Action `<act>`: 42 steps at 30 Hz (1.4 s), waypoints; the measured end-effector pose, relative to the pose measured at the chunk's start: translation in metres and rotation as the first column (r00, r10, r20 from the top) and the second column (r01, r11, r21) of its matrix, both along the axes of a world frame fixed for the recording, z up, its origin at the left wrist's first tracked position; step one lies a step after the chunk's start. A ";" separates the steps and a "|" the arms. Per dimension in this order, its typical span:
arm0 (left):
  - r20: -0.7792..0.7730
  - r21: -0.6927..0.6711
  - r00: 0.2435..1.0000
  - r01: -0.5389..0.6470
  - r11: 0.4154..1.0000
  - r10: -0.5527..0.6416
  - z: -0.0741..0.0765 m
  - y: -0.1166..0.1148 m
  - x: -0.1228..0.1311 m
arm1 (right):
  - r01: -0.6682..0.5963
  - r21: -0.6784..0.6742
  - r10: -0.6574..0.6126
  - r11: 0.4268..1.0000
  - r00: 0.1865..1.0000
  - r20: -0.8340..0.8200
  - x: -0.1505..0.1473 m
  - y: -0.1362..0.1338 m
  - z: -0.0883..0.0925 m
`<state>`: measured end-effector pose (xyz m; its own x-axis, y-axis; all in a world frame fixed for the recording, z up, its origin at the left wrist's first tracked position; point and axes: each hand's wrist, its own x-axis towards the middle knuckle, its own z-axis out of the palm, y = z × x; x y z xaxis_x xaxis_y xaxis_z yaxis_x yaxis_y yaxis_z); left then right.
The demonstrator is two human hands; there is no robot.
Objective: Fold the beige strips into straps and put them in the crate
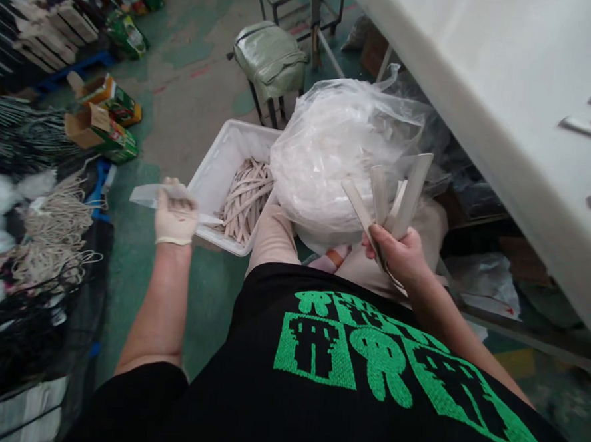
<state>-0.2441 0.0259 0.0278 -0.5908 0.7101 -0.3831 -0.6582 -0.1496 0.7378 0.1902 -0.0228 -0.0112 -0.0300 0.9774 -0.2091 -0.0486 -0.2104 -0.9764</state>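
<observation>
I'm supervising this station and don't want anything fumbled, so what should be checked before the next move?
1. Plastic piece held: ok; the left hand has the clear plastic piece.
2. Flat strips held: ok; the right hand grips several, fanned out.
3. Both hands gloved: not ok; the left is, the right looks bare.
4. Number of strips in hand: cannot tell; they overlap.
5. White bin upright: ok; pale strips lie inside.
6. Large plastic bag clear of the bin: cannot tell; it overlaps the bin's edge in this view.
</observation>
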 end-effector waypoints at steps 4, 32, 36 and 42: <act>0.257 -0.203 0.961 0.157 0.967 -0.102 -0.048 -0.032 0.072 | -0.239 -0.039 0.241 0.970 0.967 0.079 -0.013 -0.015 0.000; 0.394 -0.258 0.820 0.532 0.806 -0.415 -0.073 -0.069 0.195 | -0.316 -0.218 0.322 0.923 0.947 -0.012 -0.076 -0.011 -0.025; 0.372 -0.214 0.800 0.567 0.796 -0.470 -0.065 -0.071 0.198 | -0.300 -0.198 0.312 0.933 0.950 0.030 -0.080 -0.010 -0.027; 0.425 -0.142 0.670 0.714 0.686 -0.609 -0.059 -0.079 0.203 | -0.255 -0.180 0.266 0.950 0.963 0.041 -0.080 -0.007 -0.022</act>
